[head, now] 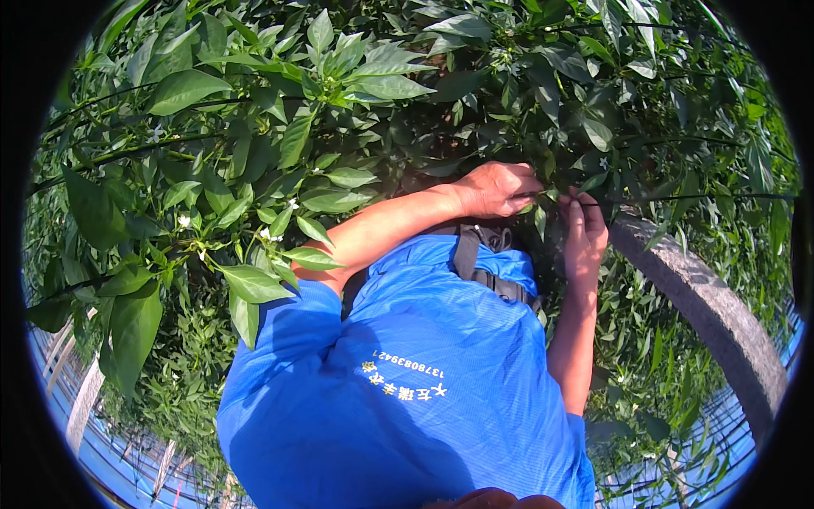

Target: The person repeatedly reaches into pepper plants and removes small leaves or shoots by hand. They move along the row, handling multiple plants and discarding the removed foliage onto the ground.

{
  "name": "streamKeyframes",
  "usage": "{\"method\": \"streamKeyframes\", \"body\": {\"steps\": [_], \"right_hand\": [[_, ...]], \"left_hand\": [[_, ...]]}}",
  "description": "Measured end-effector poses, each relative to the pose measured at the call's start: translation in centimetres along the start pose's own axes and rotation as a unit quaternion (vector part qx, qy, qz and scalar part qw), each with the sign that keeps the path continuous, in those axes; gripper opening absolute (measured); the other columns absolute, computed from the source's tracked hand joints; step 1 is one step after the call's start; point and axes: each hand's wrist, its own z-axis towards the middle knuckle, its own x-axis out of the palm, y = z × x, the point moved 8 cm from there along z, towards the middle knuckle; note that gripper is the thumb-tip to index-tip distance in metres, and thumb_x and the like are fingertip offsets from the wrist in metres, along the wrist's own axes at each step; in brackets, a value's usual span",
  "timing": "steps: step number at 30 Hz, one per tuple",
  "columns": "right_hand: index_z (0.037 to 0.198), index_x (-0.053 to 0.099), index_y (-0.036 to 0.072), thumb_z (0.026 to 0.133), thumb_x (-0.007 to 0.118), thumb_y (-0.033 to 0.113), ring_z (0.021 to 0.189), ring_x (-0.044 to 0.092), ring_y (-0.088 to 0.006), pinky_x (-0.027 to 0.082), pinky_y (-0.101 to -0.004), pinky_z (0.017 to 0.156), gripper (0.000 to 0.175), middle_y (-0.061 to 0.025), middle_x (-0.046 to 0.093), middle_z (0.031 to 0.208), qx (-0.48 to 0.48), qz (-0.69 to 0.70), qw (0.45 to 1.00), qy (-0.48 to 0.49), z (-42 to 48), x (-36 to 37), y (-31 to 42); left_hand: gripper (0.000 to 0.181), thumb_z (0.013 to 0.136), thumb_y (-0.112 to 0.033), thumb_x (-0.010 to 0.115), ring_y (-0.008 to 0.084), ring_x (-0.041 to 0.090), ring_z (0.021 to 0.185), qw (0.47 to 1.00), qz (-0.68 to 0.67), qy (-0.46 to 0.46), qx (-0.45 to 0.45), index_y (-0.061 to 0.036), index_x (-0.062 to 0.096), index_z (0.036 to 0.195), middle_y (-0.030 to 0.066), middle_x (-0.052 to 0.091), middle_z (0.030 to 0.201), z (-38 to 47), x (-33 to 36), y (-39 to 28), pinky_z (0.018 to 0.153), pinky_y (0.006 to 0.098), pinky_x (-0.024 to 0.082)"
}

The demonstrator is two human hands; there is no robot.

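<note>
My left hand (499, 189) reaches across in front of my waist, its fingers curled in among pepper plant leaves. Whatever may be between those fingers is hidden. Just to the right, my right hand (584, 219) is raised with thumb and fingertips pinched together on a thin black cord (687, 198). From the fingertips the cord runs off to the right through the foliage. A small green shoot (552, 191) shows in the narrow gap between my hands. Dense pepper plants (381, 137) with white flowers (270, 235) stand around both arms.
A thick grey post (706, 305), bent by the lens, stands close to my right hand. More dark cords (127, 151) cross the foliage at left. A black strap with a buckle (499, 284) lies at my waist over a blue shirt (407, 432) bearing writing. Leafy branches (254, 283) overhang my left arm.
</note>
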Motion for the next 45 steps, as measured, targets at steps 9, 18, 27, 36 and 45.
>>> {"method": "streamKeyframes", "body": {"steps": [9, 18, 27, 36, 45], "right_hand": [[0.132, 0.065, -0.002, 0.108, 0.06, 0.01, 0.109, 0.071, -0.019, 0.055, -0.0328, 0.098, 0.027, -0.0132, 0.073, 0.122, -0.075, -0.151, 0.986, 0.003, -3.2, 2.6, 3.4], [0.145, 0.055, 0.001, 0.103, 0.062, 0.009, 0.1, 0.074, -0.0243, 0.058, -0.0368, 0.088, 0.043, -0.0168, 0.069, 0.13, -0.145, -0.289, 0.946, -0.026, -3.7, 3.4, 5.2], [0.147, 0.056, 0.003, 0.101, 0.064, 0.007, 0.098, 0.072, -0.0222, 0.058, -0.0354, 0.089, 0.047, -0.0149, 0.067, 0.13, -0.144, -0.237, 0.96, 0.045, -2.6, 5.4, 5.7], [0.14, 0.058, -0.002, 0.091, 0.071, 0.013, 0.113, 0.064, -0.0378, 0.054, -0.0449, 0.099, 0.053, -0.0215, 0.064, 0.127, -0.412, -0.27, 0.869, 0.04, -0.1, 16.0, 12.9], [0.12, 0.07, 0.005, 0.09, 0.066, 0.023, 0.104, 0.067, -0.031, 0.054, -0.0473, 0.093, 0.035, -0.0142, 0.069, 0.114, -0.374, -0.408, 0.829, -0.08, -0.1, 20.9, 17.0]], "left_hand": [[0.037, 0.098, -0.024, 0.078, 0.0166, 0.073, 0.094, 0.93, -0.223, -0.11, -0.271, 0.0018, 0.072, 0.123, 0.0141, 0.077, 0.103, 3.2, -0.4, 1.9, 0.085, 0.0337, 0.059], [0.033, 0.095, -0.01, 0.061, 0.0406, 0.068, 0.109, 0.984, -0.013, 0.123, -0.125, 0.0032, 0.066, 0.125, 0.0199, 0.068, 0.117, 2.6, 2.5, -0.7, 0.093, 0.0474, 0.056], [0.039, 0.094, -0.022, 0.072, 0.0431, 0.062, 0.121, 0.914, 0.318, -0.171, -0.188, 0.0025, 0.065, 0.124, 0.0235, 0.067, 0.131, -6.6, -5.1, 3.6, 0.108, 0.0509, 0.047], [0.048, 0.098, -0.027, 0.069, 0.0389, 0.067, 0.115, 0.976, 0.052, -0.013, -0.212, -0.0013, 0.057, 0.136, 0.0267, 0.068, 0.124, -6.5, -2.8, 5.0, 0.1, 0.0504, 0.052], [0.061, 0.1, -0.034, 0.077, 0.0129, 0.061, 0.072, 0.852, -0.238, 0.049, -0.464, -0.0049, 0.054, 0.149, 0.0095, 0.073, 0.094, 2.7, -2.8, -1.1, 0.065, 0.0303, 0.051]]}}
